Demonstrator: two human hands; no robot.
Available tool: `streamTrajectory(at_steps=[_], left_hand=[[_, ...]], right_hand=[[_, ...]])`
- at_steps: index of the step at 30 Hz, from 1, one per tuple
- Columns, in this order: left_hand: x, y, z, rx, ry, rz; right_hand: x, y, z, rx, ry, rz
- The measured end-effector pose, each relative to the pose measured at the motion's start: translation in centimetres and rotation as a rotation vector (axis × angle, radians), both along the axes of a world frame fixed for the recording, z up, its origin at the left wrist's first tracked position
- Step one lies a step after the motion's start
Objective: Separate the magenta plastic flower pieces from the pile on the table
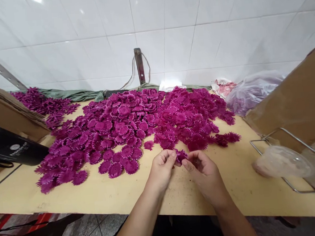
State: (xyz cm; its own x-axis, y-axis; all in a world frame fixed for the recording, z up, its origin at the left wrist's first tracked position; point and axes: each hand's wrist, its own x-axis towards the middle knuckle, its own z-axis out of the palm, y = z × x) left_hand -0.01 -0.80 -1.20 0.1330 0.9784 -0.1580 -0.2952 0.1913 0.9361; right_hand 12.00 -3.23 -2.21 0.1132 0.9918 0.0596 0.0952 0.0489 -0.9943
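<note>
Between my two hands, over the front of the table, is a small purple artificial flower piece (180,157) with ruffled petals. My left hand (163,165) pinches its left side between thumb and forefinger. On the other side, the thumb and fingers of my right hand (201,168) close on it too. Just beyond my fingers lies a loose heap of purple flower pieces (190,115). To the left spreads a larger pile of cupped, pale-edged flower pieces (124,109). One single flower piece (148,145) lies apart between the piles.
Star-shaped purple pieces (50,104) are heaped at the back left. A black cup (12,145) and cardboard (12,107) stand left. At right are a plastic bag (253,90), a cardboard panel (295,103), a wire frame (298,141) and a clear plastic container (285,161). A tiled wall (181,47) bounds the back.
</note>
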Motion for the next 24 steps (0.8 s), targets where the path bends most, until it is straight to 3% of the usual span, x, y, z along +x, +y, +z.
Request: streamTrajectory(at_steps=[6,11,17,20,24], left_hand=[[-0.12,-0.51,0.19,-0.015,-0.071,-0.092],[-0.30,-0.10,-0.07,-0.007,-0.065,0.007],[-0.24,0.09,-0.47,-0.042,-0.062,0.042],[-0.09,0.03,-0.62,-0.042,-0.076,0.026],[-0.18,0.02,-0.78,-0.079,-0.123,0.024]], right_hand=[[-0.03,0.24,0.00,0.012,0.010,0.037],[0.02,0.11,0.22,0.009,0.019,0.091],[-0.31,0.24,0.42,0.073,-0.089,-0.027],[-0.53,0.48,0.60,0.065,-0.135,0.058],[-0.54,0.80,0.73,0.030,-0.027,0.182]])
